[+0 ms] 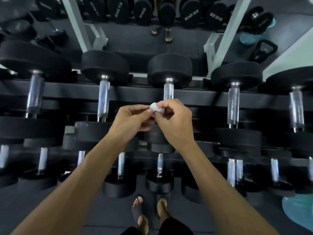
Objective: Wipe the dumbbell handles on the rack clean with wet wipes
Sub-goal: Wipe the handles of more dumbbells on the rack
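Dark rubber gym flooring [101,216] lies under us, and a black multi-tier dumbbell rack [135,94] fills the view ahead. We look down over the rack from above. On the upper tier we see a row of black round-headed dumbbells with knurled chrome handles: one handle at far left [34,95], one left of centre [103,99], the central chrome handle [168,91], one right of centre [233,106] and one at far right [296,109]. A lower tier carries smaller dumbbells with short chrome handles [160,165]. Pale grey-green frame uprights [230,29] rise behind the rack, and a mirror-like surface beyond them shows further dumbbell heads.

We hold both hands together above the upper tier, just in front of the central chrome handle. Our left hand [130,122] and right hand [172,122] meet at the fingertips, and both pinch a small crumpled white wet wipe [156,107] between thumbs and curled fingers. The wipe sits between the two hands, bunched into a ball; we cannot tell whether it touches the handle behind it. Both bare forearms extend from the lower corners of the view.

Below the rack we see our feet in dark open-toed slides [138,209]. A teal object [298,212], blurred, lies on the floor at lower right.
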Action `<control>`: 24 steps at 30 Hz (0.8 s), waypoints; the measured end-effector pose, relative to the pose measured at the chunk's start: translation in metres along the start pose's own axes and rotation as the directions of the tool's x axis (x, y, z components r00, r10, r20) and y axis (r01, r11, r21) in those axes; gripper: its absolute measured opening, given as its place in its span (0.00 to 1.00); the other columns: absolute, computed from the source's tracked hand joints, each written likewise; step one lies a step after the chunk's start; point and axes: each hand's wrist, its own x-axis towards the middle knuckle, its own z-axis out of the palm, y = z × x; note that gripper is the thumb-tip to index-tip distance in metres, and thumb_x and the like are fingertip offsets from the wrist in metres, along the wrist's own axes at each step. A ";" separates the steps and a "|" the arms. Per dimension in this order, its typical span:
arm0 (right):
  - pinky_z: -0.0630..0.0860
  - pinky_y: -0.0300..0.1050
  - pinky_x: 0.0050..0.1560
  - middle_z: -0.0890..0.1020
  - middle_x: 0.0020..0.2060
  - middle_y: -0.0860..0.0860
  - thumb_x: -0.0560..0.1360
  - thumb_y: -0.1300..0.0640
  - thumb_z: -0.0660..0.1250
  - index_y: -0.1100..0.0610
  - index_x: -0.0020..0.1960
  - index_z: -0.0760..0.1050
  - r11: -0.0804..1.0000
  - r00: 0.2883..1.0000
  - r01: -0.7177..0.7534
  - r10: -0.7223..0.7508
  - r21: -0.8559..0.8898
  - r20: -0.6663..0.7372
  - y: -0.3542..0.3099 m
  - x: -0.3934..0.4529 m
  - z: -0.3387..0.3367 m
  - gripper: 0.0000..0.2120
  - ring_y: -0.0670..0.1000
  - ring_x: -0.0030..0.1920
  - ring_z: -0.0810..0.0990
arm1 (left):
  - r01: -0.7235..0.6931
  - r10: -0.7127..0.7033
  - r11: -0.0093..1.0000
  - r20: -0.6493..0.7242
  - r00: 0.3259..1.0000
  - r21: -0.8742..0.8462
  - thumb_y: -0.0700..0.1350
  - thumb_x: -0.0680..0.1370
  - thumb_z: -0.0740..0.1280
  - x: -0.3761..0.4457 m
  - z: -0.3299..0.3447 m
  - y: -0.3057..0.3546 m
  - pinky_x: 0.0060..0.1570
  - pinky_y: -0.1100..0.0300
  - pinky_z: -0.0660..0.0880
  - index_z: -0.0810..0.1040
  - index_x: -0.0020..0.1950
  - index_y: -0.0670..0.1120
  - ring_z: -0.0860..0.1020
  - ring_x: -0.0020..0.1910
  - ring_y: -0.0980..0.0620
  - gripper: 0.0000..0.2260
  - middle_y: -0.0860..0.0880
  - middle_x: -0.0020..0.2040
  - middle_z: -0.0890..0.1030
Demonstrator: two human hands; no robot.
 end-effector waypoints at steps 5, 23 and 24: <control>0.74 0.30 0.44 0.80 0.42 0.45 0.73 0.61 0.73 0.54 0.47 0.82 1.000 0.991 0.017 -0.014 -0.020 0.134 -0.011 0.019 0.032 0.04 0.42 0.43 0.79 | -0.196 0.287 0.886 -0.165 0.944 0.421 0.42 0.78 0.68 -0.011 -0.041 -0.001 0.46 0.68 0.77 0.84 0.51 0.51 0.82 0.42 0.60 0.06 0.56 0.40 0.85; 0.73 0.27 0.42 0.82 0.37 0.41 0.74 0.56 0.74 0.46 0.40 0.79 0.961 0.962 -0.271 0.270 -0.049 -0.026 -0.026 0.015 0.151 0.07 0.35 0.39 0.80 | -0.076 0.264 0.801 -0.236 0.935 0.593 0.71 0.68 0.59 0.026 -0.155 -0.078 0.51 0.57 0.73 0.77 0.46 0.52 0.77 0.48 0.54 0.24 0.55 0.46 0.76; 0.74 0.27 0.42 0.82 0.36 0.41 0.74 0.56 0.74 0.47 0.41 0.80 0.957 0.957 -0.289 0.288 -0.030 -0.032 -0.025 0.017 0.152 0.07 0.35 0.39 0.80 | -0.096 0.283 0.817 -0.251 0.926 0.569 0.71 0.68 0.60 0.028 -0.156 -0.083 0.49 0.58 0.74 0.77 0.44 0.52 0.77 0.47 0.55 0.24 0.55 0.45 0.77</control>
